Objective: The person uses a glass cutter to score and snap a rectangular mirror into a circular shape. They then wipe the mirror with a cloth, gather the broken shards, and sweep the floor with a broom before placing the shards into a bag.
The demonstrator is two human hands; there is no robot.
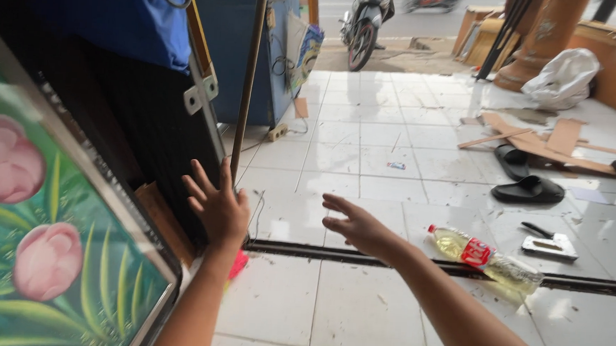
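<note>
Clearly both hands, left (220,207) and right (356,227), reach out empty with fingers spread, so the framed painting (51,251) beside them could tip unheld

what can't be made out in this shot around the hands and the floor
Head view only:
- Pink object: mostly hidden behind the left hand and wrist; its kind cannot be told.
- Flower-painted panel: cut off by the left and bottom edges.
- Motorbike: cropped by the top edge.
- Small wrapper on the tiles: too small to identify.
- Right hand: open, palm side hidden.
</note>
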